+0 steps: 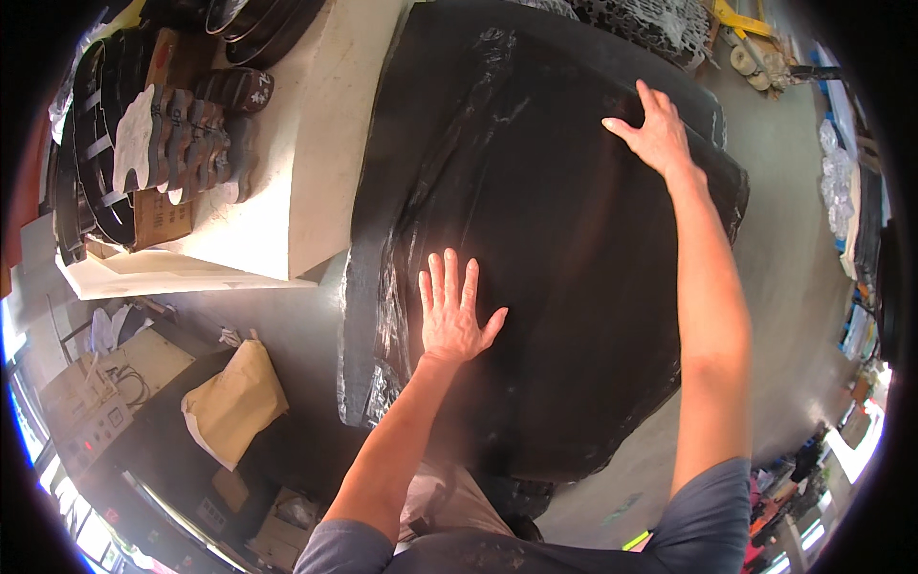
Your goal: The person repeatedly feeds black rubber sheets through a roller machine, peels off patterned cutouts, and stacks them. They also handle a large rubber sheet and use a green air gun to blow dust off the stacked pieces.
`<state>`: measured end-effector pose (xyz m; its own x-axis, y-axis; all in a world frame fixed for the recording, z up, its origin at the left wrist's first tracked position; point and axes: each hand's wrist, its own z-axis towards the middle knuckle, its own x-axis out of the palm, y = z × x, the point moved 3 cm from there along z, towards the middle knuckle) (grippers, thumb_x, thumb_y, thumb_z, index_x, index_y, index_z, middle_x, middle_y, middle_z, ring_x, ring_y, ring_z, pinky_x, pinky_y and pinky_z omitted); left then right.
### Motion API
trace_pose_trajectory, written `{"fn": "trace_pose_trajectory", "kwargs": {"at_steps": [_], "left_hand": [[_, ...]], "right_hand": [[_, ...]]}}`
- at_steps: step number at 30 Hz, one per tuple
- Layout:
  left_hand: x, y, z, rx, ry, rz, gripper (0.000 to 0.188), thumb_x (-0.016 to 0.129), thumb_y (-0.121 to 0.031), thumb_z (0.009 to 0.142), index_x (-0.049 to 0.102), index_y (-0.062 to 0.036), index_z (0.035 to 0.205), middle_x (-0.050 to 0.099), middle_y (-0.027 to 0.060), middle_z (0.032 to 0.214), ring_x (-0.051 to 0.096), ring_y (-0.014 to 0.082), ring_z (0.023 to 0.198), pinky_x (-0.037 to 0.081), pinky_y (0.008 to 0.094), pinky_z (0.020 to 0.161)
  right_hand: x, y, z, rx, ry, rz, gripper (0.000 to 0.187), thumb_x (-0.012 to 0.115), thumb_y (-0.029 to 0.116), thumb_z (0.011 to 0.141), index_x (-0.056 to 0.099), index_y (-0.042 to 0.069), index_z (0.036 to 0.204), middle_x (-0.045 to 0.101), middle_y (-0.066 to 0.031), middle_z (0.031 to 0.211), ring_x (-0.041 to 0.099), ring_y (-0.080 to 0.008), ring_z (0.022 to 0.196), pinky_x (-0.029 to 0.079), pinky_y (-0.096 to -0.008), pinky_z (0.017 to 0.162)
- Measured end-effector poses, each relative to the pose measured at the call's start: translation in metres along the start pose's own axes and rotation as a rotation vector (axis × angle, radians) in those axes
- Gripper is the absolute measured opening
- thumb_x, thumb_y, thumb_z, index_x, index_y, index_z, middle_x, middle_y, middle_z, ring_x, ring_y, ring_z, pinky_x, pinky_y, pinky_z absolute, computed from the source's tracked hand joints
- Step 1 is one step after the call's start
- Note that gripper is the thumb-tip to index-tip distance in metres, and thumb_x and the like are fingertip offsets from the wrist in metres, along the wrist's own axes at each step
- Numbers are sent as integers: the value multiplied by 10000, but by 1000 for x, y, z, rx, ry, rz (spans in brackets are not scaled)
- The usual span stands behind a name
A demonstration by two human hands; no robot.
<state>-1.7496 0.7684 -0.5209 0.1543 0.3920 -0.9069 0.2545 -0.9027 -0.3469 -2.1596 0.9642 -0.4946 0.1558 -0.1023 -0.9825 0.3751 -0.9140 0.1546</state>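
A large black sheet [555, 277], dark and slightly shiny, lies spread out in front of me. Clear plastic film [390, 316] shows in wrinkles along its left side. My left hand [452, 311] rests flat on the sheet left of its middle, fingers stretched and thumb out to the right. Toward the far right edge of the sheet is my right hand [658, 134], fingers extended and thumb spread to the left, palm down. Neither hand holds anything. What the black sheet lies on is hidden beneath it.
At the left, a pale table [316, 143] carries a stack of grey wavy-edged pieces [177, 143] and black curved parts [100, 143]. Nearer, a yellowish paper bag [237, 400] lies beside a control box [105, 426]. Grey floor [779, 258] runs along the right.
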Motion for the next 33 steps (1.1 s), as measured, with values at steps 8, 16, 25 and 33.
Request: {"fn": "trace_pose_trajectory", "kwargs": {"at_steps": [8, 16, 25, 33], "left_hand": [[0, 1, 1, 28, -77, -91, 1102, 789, -523, 867, 223, -56, 1689, 112, 317, 1746, 62, 542, 1615, 75, 651, 1302], [-1, 2, 0, 19, -64, -54, 1062, 631, -642, 963, 152, -67, 1715, 103, 280, 1762, 67, 503, 1628, 78, 640, 1307], [2, 4, 2, 40, 1, 349, 797, 626, -399, 996, 356, -43, 1656, 116, 266, 1762, 81, 473, 1636, 110, 600, 1325], [9, 10, 1, 70, -120, 108, 674, 548, -297, 994, 431, -6, 1590, 103, 264, 1771, 86, 434, 1649, 145, 577, 1328]], "right_hand": [[-24, 2, 14, 7, 54, -66, 746, 869, 511, 840, 617, 48, 1368, 626, -146, 1346, 608, -358, 1278, 511, -475, 1080], [-42, 37, -46, -406, 308, -254, 515, 602, 419, 1040, 752, -12, 801, 730, -248, 854, 702, -448, 912, 570, -538, 859], [-27, 82, -289, -515, 503, -4, 160, 758, 179, 720, 700, 36, 759, 739, -159, 807, 707, -325, 887, 592, -433, 849], [-87, 142, -496, -476, 700, 323, 228, 751, 216, 703, 642, 37, 791, 685, -135, 830, 654, -342, 888, 582, -457, 778]]}}
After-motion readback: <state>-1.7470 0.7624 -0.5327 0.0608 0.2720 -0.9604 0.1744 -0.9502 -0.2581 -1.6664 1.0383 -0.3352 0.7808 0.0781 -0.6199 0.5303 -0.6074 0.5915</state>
